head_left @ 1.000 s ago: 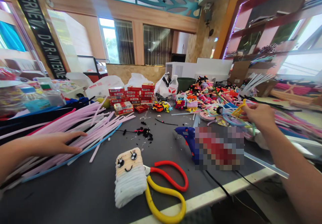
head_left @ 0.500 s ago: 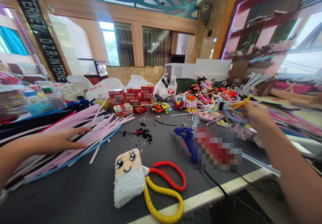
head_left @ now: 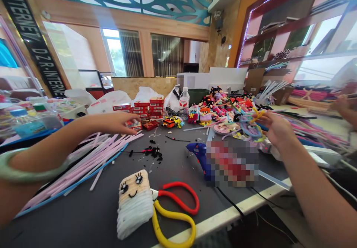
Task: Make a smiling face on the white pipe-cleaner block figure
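My left hand (head_left: 118, 122), a green bangle (head_left: 33, 168) on its arm, hovers with stretched fingers over the tips of pink and white pipe cleaners (head_left: 92, 158). Behind its fingertips stand stacked red boxes (head_left: 141, 110). At the right, my right hand (head_left: 279, 131) has fingertips closed at a bent yellow pipe cleaner (head_left: 258, 115), among tangled pale blue and lilac pieces. In front lies a smiling doll piece (head_left: 135, 205) wrapped in white and cream, touching scissors with red and yellow handles (head_left: 192, 199). A blue glue gun (head_left: 202, 158) lies between the hands.
Black scraps (head_left: 153, 153) lie mid-table. Behind are a plastic bottle (head_left: 184, 103) and a heap of colourful dolls (head_left: 223, 105). A cable (head_left: 231, 201) crosses the front edge. Another person's hand (head_left: 344, 106) shows blurred at the far right.
My left hand has moved right and away from me, toward the red boxes. My right hand stays by the yellow pipe cleaner. The view has shifted slightly right.
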Motion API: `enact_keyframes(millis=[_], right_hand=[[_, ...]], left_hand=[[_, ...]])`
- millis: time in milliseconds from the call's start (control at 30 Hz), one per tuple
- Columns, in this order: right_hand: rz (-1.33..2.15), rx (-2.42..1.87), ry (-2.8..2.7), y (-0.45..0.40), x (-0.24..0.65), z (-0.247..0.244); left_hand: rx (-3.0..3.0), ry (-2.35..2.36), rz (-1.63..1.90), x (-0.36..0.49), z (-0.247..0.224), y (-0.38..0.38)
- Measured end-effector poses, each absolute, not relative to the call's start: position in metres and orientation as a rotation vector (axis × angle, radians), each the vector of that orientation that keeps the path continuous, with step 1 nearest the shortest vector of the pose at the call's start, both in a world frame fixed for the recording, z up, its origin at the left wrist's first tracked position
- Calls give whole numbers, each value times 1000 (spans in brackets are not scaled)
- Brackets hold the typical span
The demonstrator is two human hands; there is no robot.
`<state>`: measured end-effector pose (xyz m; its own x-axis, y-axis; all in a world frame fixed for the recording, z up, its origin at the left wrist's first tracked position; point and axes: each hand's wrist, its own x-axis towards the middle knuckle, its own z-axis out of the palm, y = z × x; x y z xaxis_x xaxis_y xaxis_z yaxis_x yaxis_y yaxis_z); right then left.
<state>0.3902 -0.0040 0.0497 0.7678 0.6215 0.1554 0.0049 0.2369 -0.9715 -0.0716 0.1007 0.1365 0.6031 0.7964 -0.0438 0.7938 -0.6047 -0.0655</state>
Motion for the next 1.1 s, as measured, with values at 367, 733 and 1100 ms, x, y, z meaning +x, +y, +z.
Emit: enact_keyframes(millis=[367, 733, 1100], right_hand=[[331, -1126, -849, -15, 369, 75], [274, -998, -1045, -21, 337, 93], [191, -816, -843, -26, 362, 91]], left_hand=[[-3100, -726, -226, 120, 167, 112], [-3188, -445, -461, 230, 161, 91], [-3082, -643, -266, 230, 143, 110]])
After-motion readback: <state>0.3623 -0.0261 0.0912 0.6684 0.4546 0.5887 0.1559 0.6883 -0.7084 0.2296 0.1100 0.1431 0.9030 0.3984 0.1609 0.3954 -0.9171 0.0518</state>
